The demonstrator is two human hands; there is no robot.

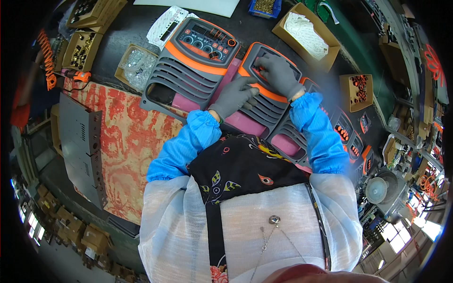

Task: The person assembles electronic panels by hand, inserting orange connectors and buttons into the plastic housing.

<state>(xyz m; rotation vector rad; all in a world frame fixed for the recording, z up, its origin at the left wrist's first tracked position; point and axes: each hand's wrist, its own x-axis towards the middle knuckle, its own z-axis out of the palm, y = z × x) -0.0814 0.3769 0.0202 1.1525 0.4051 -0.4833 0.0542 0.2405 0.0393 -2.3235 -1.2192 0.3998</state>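
Observation:
My left hand (234, 98), in a grey glove, lies between two grey-and-orange machine front housings with its fingers apart. Its fingertips touch the side of the right-hand housing (264, 113). Over that housing's recessed panel, my right hand (279, 74), also gloved, has its fingers bent and pressed together. Whatever they pinch is hidden by the glove. To the left stands a similar housing (192, 63), its panel fitted with knobs and small buttons. Pink foam pads (247, 123) show under and between the housings.
More housings (347, 132) line the bench to the right. Boxes hold bagged screws (138, 66), brass parts (81, 52), paper labels (302, 37) and small knobs (361, 89). A blue bin (265, 7) stands at the back. A bent grey metal panel (80, 141) lies left on red-patterned board (127, 146).

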